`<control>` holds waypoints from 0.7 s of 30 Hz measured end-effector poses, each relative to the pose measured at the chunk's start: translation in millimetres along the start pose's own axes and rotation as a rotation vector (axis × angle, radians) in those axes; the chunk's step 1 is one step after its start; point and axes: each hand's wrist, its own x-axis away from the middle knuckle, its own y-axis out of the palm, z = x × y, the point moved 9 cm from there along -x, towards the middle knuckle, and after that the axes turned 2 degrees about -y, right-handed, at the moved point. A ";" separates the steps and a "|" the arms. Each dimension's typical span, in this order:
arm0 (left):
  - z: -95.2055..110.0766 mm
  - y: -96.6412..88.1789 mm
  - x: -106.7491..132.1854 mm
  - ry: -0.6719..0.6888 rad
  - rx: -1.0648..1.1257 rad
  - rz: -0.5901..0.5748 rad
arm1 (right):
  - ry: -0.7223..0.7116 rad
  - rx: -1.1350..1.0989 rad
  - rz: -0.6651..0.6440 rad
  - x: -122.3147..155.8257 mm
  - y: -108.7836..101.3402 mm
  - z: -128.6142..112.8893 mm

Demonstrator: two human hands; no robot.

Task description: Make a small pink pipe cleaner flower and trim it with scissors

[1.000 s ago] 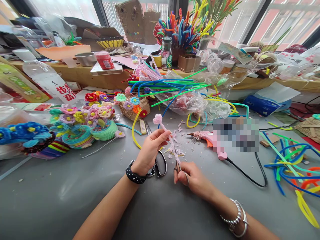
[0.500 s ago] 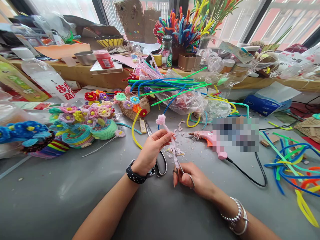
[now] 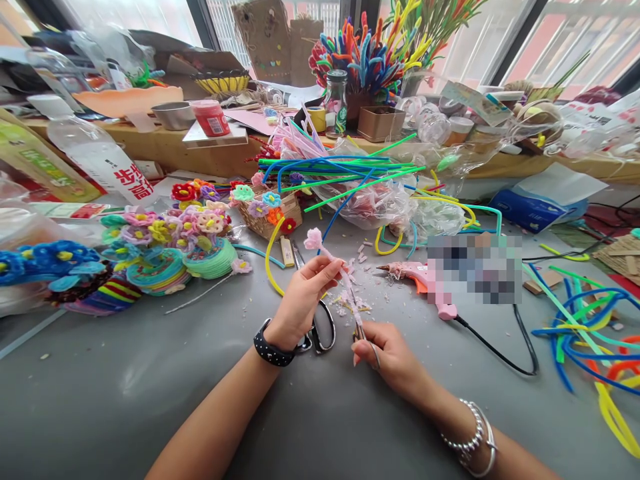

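Between the fingertips of my left hand is the stem of a pale pink pipe-cleaner flower, its bloom tilted up to the left. The fuzzy stem slants down to the right. My right hand has its fingers in the handles of small scissors, whose blades lie along the stem. Pink fuzz clippings are scattered on the grey table beneath. Larger black-handled scissors lie by my left wrist, partly hidden behind that hand.
A pink glue gun with a black cord lies right of my hands. Pipe-cleaner flower pots stand at left, near a water bottle. Loose pipe cleaners sprawl at right. Green and blue pipe cleaners rest on plastic bags behind.
My right hand has moved slightly right, and the small scissors' handles have drawn closer together. The flower's bloom has tipped a little to the left. My left hand keeps its pinch on the stem.
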 end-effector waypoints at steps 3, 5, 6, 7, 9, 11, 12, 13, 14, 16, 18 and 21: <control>1.0 -0.8 0.9 0.008 -0.017 0.017 | -0.010 -0.014 -0.014 0.2 1.1 -1.5; 1.5 -0.3 1.6 0.014 -0.040 0.023 | -0.021 -0.034 -0.047 0.3 3.2 -3.4; 1.4 0.1 1.8 0.015 -0.050 0.024 | -0.025 -0.044 -0.065 0.4 4.5 -4.2; 1.2 0.7 2.0 0.016 -0.058 0.023 | -0.027 -0.051 -0.079 0.4 5.3 -4.8; 0.5 1.5 2.2 0.015 -0.067 0.019 | -0.030 -0.056 -0.088 0.4 5.8 -5.1; 0.0 1.4 2.0 0.017 -0.068 0.019 | -0.031 -0.049 -0.076 0.3 4.9 -4.6; -0.1 0.9 1.9 0.019 -0.067 0.022 | -0.030 -0.043 -0.066 0.3 4.4 -4.2; -0.4 0.1 1.6 0.019 -0.065 0.027 | -0.029 -0.036 -0.054 0.3 3.8 -3.6; -0.4 -1.0 1.3 0.019 -0.061 0.034 | -0.027 -0.027 -0.039 0.2 2.8 -3.1; -0.4 -3.6 0.9 0.019 -0.047 0.053 | -0.021 -0.001 -0.005 -0.1 0.4 -2.2; -0.2 -5.6 0.5 0.020 -0.033 0.068 | -0.010 0.022 0.018 -0.7 -1.3 -1.2; 0.5 -6.2 0.3 0.022 -0.024 0.074 | -0.004 0.035 0.014 -1.9 -1.0 -0.3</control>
